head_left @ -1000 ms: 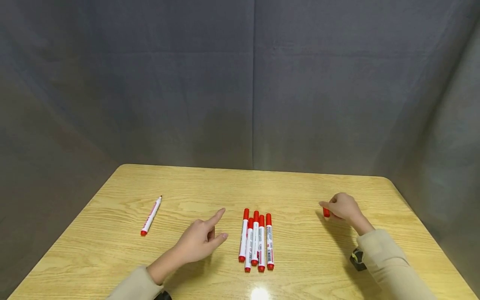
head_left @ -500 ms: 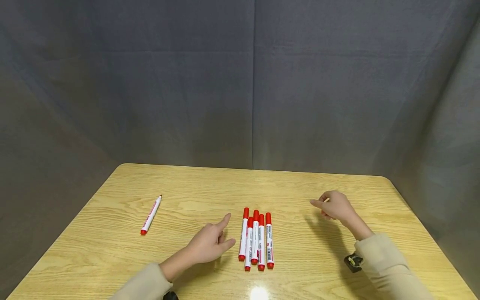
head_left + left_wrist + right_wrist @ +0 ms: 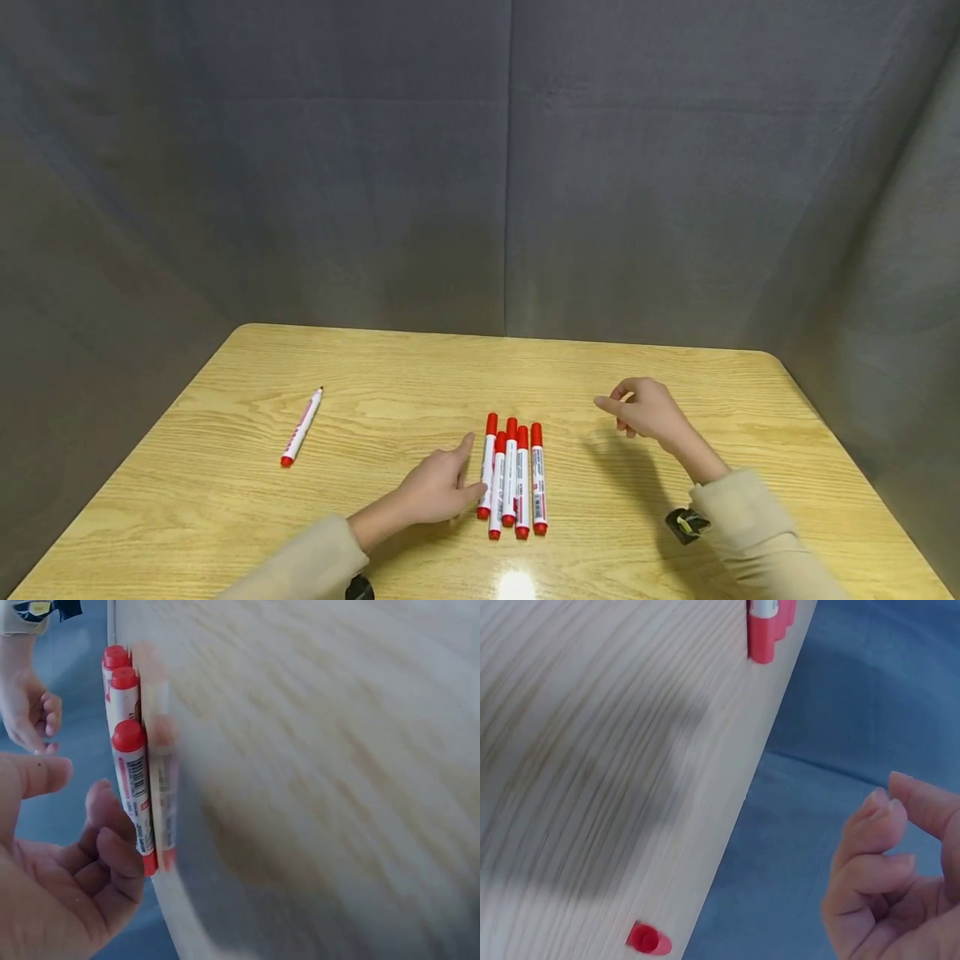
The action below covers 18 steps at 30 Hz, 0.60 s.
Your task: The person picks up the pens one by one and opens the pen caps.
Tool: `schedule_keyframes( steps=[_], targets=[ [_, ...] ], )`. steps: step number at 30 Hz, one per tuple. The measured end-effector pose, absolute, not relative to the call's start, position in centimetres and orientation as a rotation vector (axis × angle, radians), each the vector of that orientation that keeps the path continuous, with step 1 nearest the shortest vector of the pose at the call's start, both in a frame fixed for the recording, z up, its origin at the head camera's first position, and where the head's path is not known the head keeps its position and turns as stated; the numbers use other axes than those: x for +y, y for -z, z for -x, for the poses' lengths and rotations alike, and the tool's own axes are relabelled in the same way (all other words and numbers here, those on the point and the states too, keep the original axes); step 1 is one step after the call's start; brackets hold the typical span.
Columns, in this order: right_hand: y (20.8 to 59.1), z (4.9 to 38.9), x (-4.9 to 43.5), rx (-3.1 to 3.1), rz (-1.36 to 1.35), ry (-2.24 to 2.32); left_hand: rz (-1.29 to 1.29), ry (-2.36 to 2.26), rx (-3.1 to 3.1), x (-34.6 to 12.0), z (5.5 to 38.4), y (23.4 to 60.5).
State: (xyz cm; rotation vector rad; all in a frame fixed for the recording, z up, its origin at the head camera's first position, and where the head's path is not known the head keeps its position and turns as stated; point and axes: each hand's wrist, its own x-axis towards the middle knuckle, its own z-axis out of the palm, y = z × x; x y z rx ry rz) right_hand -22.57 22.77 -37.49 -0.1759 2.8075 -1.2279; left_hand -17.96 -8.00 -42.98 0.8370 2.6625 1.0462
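Observation:
Several capped red-and-white markers lie side by side at the middle of the table. At their left side is my left hand; in the head view its thumb overlaps the leftmost marker. Its fingers are loosely bent and hold nothing, and they overlap the nearest marker in the left wrist view. My right hand hovers right of the row, fingers bent, nothing between them. A loose red cap rests on the table in the right wrist view; the hand or wrist hides it in the head view.
An uncapped marker lies at the left of the wooden table, its tip pointing away. Dark grey curtains stand behind the table and along both sides. A small black device is strapped at the right sleeve.
My right hand has let go of the red cap and moved left, away from it. My left hand has moved right, up to the row of markers.

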Motion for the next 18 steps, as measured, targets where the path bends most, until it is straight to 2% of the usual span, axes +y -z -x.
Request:
schedule_keyframes(
  steps=[18],
  targets=[
    [37.6, 22.3, 19.1, 2.747, 0.247, 1.338, -0.636, -0.722, 2.845, -5.8, 18.8, 43.8]
  ],
)
